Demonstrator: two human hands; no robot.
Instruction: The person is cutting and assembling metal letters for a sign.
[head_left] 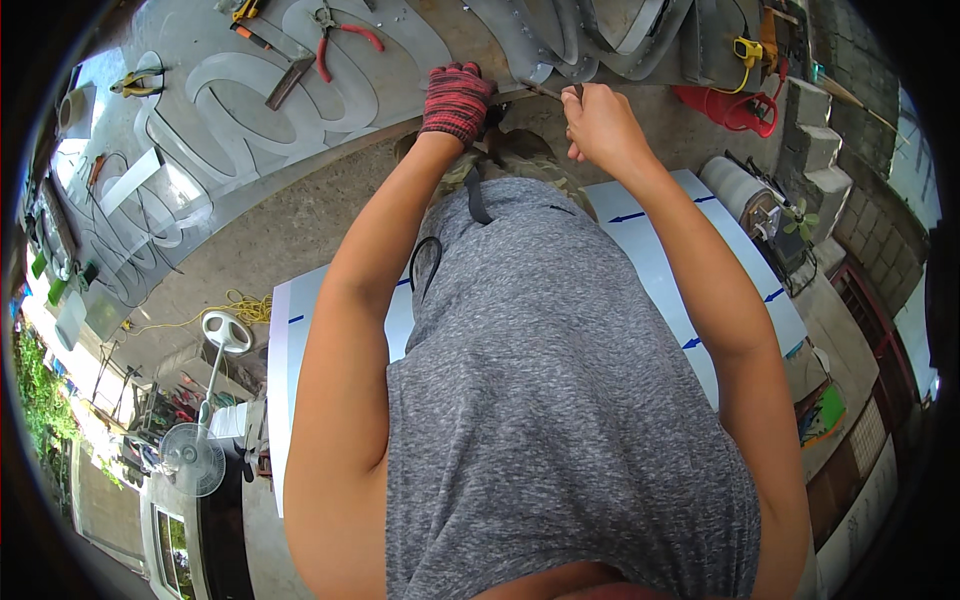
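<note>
My right hand (pixel 605 125), bare, is closed around a thin dark metal tool (pixel 540 91) at the near edge of the worktable (pixel 420 112). The tool points left, toward grey sheet-metal letter shapes (pixel 530 62) with raised side strips. Its grip is hidden inside my fist, so its exact kind does not show. My left hand (pixel 458 102) wears a red and black knit glove. Its fingers are curled at the table edge, left of the tool; whatever they grip is hidden. Beyond it lie flat grey cut-out letters (pixel 235 75).
Red-handled pliers (pixel 325 50), a try square (pixel 288 82) and yellow-handled pliers (pixel 137 83) lie on the table. At right are a yellow tape measure (pixel 747 50) and a red plastic container (pixel 735 110). A white panel with blue arrows (pixel 655 240) lies beneath my arms. A fan (pixel 192 460) stands lower left.
</note>
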